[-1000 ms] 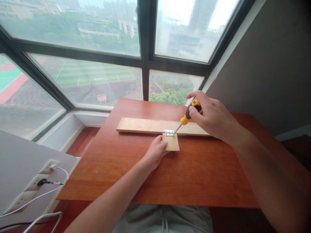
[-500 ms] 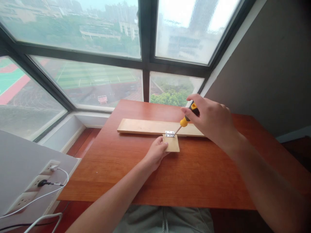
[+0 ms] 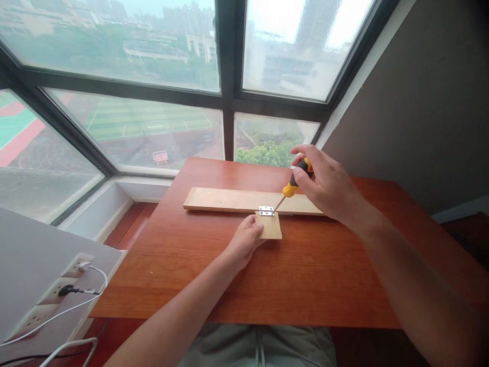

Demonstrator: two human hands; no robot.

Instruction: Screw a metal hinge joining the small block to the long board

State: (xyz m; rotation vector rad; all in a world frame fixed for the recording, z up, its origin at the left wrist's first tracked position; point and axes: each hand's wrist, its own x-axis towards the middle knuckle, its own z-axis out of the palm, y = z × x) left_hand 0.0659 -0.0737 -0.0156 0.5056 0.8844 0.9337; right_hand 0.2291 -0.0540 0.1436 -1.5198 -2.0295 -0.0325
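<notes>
My left hand (image 3: 247, 238) grips the left side of a small square wooden board (image 3: 272, 228), thumb on top and fingers underneath. A silver metal hinge (image 3: 266, 210) joins this piece to a long pale wooden plank (image 3: 225, 198) lying across the table. In my right hand (image 3: 324, 183) is a yellow and black screwdriver (image 3: 291, 188), tilted, its handle between thumb and fingers. Its tip meets the hinge's lower right corner, where a screw is too small to make out. My right hand and wrist cover the plank's right end.
The reddish-brown wooden table (image 3: 183, 285) reaches to the window frame (image 3: 228, 130) at the back. A grey wall (image 3: 412, 112) slopes at the right. On the left, sockets (image 3: 57, 290) with plugs and a white cable (image 3: 51, 311) sit beside the table edge.
My right hand has shifted slightly and its fingers have changed position around the screwdriver handle. The screwdriver tip stays at the hinge; my left hand holds the small board as before.
</notes>
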